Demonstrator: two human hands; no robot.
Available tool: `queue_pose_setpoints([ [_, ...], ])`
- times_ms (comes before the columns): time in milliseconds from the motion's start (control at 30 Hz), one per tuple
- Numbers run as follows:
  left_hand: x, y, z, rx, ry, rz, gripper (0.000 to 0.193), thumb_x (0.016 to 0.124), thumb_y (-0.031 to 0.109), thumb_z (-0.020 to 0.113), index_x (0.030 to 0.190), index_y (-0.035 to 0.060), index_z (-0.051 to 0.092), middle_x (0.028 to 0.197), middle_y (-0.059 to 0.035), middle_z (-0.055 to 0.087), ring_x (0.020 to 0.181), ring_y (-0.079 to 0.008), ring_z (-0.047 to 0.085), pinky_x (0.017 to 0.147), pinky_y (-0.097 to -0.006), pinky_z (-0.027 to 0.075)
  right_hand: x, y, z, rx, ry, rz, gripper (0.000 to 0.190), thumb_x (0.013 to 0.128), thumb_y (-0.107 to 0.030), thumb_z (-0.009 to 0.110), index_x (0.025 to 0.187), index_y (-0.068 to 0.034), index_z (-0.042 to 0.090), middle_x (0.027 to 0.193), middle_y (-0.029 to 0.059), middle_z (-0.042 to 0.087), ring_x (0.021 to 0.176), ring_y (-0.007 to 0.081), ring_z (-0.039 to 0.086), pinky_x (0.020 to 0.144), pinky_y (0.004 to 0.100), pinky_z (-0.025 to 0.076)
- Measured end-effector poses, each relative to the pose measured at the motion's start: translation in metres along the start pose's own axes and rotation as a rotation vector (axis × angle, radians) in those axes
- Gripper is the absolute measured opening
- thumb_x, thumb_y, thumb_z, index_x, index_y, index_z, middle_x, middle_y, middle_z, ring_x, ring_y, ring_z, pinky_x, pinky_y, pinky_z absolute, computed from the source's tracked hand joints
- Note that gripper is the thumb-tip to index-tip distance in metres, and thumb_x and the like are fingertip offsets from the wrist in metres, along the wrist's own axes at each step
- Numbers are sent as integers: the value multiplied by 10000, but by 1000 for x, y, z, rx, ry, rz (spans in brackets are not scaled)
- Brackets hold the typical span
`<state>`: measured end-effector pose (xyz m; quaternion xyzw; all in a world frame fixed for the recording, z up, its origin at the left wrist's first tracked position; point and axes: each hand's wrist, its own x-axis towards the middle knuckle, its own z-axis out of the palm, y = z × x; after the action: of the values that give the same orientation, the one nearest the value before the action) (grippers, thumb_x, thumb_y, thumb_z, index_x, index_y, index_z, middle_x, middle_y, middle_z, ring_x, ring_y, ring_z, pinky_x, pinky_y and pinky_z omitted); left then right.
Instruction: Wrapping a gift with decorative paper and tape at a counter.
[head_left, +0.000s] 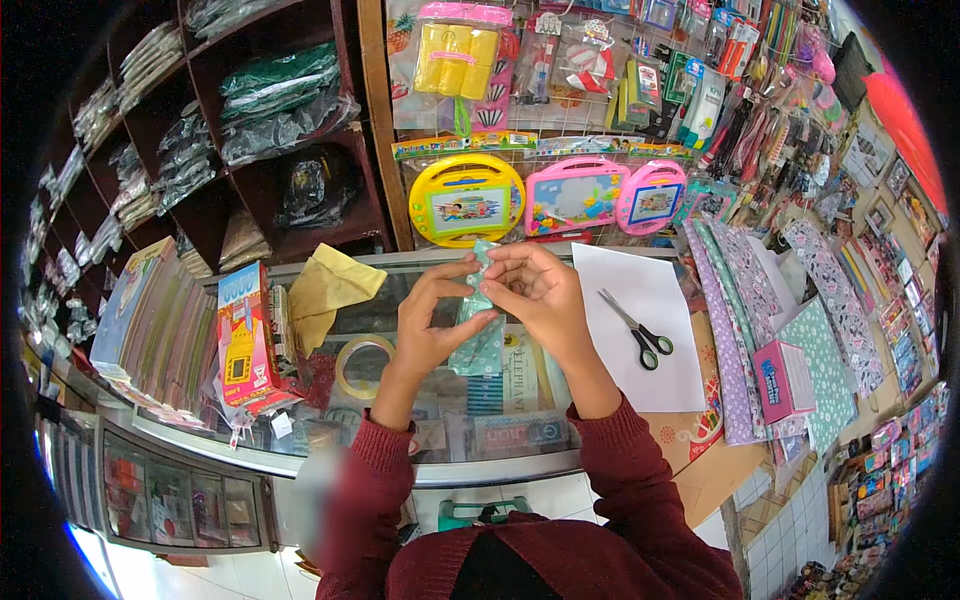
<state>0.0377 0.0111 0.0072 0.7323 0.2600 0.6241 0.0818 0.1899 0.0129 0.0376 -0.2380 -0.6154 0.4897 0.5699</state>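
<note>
Both hands are at a narrow piece of mint-green wrapping paper with small white flowers, folded into a strip or small packet. It is held over the glass counter. My left hand grips its left side, the thumb low on the paper and the fingertips near the upper end. My right hand pinches its upper right edge between thumb and fingers. Whether something lies inside the paper cannot be seen. To the right, black-handled scissors rest with blades apart on a white paper sheet.
A roll of clear tape lies left of my hands, near yellow folded paper. Boxes and a row of books stand farther left. Patterned paper sheets and a pink box are at right. Drawing boards stand behind.
</note>
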Motion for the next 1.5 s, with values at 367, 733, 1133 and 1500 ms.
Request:
queue_pose_setpoints([
  [367,-3,-2,1,-20,-10,-49,383,602,78,784,884,53,526,1052,-151,588,1024,-271,561,853,-348,447,-1,-1,0,-334,26,-122,285,727,-67,666,996,-55,571,816,-13,607,734,53,566,587,206,356],
  [733,0,2,0,24,-17,6,369,604,86,780,894,55,553,1060,-136,584,1009,-270,565,840,-342,459,0,-22,0,-412,46,-105,153,789,-75,618,936,-32,620,847,9,625,755,61,554,632,195,393],
  [1133,-1,4,-2,52,-39,-3,267,612,70,767,828,57,610,1060,-123,570,1017,-255,560,852,-341,455,14,-7,-9,-543,114,-207,115,717,-106,684,819,-72,641,957,36,520,866,108,533,589,198,413],
  [1500,-3,2,2,8,-36,-7,271,620,66,765,841,51,609,1079,-125,556,1057,-281,542,860,-350,455,21,17,-14,-290,105,-106,93,710,-75,699,782,-54,644,966,33,519,865,93,538,599,192,437],
])
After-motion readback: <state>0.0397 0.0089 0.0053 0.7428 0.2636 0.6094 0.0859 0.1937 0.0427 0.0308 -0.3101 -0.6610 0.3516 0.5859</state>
